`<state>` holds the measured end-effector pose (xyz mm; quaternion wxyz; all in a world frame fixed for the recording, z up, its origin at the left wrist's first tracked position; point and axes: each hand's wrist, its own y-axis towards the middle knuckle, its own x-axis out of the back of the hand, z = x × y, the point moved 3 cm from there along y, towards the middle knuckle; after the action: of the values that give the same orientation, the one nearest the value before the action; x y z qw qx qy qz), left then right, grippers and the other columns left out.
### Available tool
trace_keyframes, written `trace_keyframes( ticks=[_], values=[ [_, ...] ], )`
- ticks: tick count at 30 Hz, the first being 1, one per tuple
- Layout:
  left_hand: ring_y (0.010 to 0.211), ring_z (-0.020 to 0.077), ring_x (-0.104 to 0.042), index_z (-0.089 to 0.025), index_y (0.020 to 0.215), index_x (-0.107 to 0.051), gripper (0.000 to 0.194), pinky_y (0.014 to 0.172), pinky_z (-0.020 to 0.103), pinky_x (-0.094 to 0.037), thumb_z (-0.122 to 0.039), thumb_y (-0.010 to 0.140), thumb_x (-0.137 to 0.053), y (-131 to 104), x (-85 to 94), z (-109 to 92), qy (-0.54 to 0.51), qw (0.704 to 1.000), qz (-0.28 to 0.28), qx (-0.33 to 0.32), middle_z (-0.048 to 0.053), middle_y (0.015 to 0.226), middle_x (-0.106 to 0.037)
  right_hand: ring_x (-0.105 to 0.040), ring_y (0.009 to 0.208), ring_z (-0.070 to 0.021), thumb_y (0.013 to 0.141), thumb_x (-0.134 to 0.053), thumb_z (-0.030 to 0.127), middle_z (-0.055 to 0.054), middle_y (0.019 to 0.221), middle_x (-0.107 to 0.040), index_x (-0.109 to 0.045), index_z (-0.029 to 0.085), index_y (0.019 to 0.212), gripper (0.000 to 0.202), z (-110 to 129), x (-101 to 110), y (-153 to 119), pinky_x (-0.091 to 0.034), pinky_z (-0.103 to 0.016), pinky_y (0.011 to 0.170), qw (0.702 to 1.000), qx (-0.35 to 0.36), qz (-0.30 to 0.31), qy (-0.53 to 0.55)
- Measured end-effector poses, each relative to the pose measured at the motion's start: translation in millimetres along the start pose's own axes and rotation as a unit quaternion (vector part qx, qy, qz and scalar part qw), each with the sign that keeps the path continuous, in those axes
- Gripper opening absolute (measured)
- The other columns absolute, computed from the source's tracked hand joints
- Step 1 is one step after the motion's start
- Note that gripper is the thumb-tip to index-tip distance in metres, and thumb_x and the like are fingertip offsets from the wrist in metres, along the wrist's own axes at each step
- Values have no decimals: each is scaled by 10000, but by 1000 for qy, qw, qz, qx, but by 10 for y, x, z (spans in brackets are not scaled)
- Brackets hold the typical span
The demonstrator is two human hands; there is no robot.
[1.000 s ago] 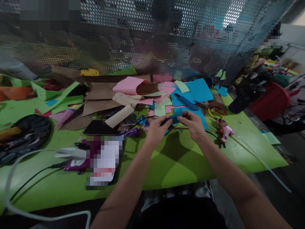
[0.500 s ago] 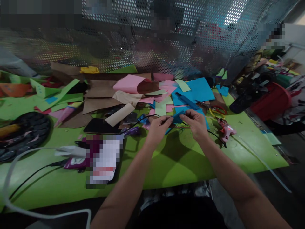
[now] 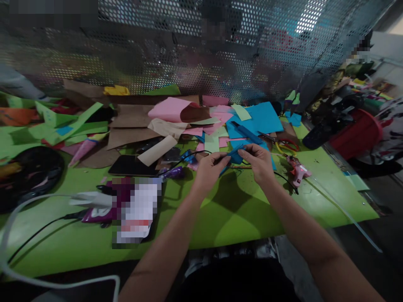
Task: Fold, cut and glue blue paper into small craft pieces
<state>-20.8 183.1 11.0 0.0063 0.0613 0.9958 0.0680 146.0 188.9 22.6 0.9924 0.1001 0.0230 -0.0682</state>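
Note:
A small folded blue piece [image 3: 235, 157] is pinched between my two hands above the green table [image 3: 233, 222]. My left hand [image 3: 210, 167] grips its left side with thumb and fingers. On its right side, my right hand [image 3: 256, 159] holds it the same way. Just behind my hands lie larger blue sheets [image 3: 256, 121] and a pale green strip [image 3: 212, 142]. Fine details of the folds are too small to tell.
To the right lie a pink glue gun [image 3: 299, 171] and yellow-handled scissors [image 3: 285, 147]. At left are a black phone [image 3: 132, 165], a purple packet [image 3: 97, 214] and a black tray [image 3: 34, 176]. A perforated metal panel [image 3: 176, 54] stands behind.
The blue piece between my fingers has changed its angle slightly and shows differently. Both hands keep nearly the same place, and the view has shifted a little.

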Motion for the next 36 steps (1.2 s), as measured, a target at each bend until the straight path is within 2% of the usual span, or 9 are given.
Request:
trace_keyframes(
  ticks=[7, 12, 17, 23, 31, 36],
  values=[
    [820, 192, -672, -181, 896, -785, 233, 807, 312, -518, -366, 775, -712, 4, -9, -7, 2, 1000, -2, -6, 38, 874, -773, -473, 625, -122, 645, -835, 486, 32, 662, -554, -623, 221, 682, 342, 32, -4, -7, -393, -281, 596, 1000, 2, -7, -5],
    [838, 205, -675, -186, 892, -786, 235, 816, 326, -527, -369, 760, -719, -3, -16, -22, 1, 1000, -5, -8, 35, 882, -781, -476, 641, -123, 614, -857, 464, 32, 676, -579, -655, 222, 706, 329, 45, -12, -13, -409, -273, 605, 1000, -4, -5, 26],
    [847, 213, -676, -183, 867, -783, 203, 823, 333, -529, -342, 755, -723, -11, -16, -43, 16, 1000, -10, -14, 40, 867, -776, -424, 607, -108, 619, -861, 493, 40, 643, -518, -625, 214, 678, 370, 30, 8, -14, -357, -265, 564, 1000, -1, -17, 13],
    [848, 215, -679, -178, 875, -781, 200, 806, 329, -537, -336, 762, -731, -5, -20, -32, 12, 1000, -7, -12, 46, 864, -772, -469, 642, -127, 624, -849, 488, 23, 680, -568, -647, 216, 718, 351, 33, -4, -9, -398, -271, 589, 1000, -5, -3, 22],
    [877, 226, -688, -161, 902, -778, 238, 828, 338, -539, -350, 778, -706, -10, -8, -25, 49, 999, -1, -18, 57, 898, -780, -387, 601, -107, 626, -851, 527, 39, 621, -484, -632, 205, 678, 393, 30, 20, -12, -327, -252, 540, 1000, 5, -18, 10],
    [884, 227, -694, -166, 920, -778, 231, 836, 350, -551, -333, 775, -709, -9, -16, -36, 40, 999, -2, -17, 60, 913, -781, -419, 616, -109, 632, -856, 489, 36, 650, -522, -654, 205, 708, 357, 29, 23, -9, -349, -251, 557, 1000, 8, -10, 20]
  ],
)
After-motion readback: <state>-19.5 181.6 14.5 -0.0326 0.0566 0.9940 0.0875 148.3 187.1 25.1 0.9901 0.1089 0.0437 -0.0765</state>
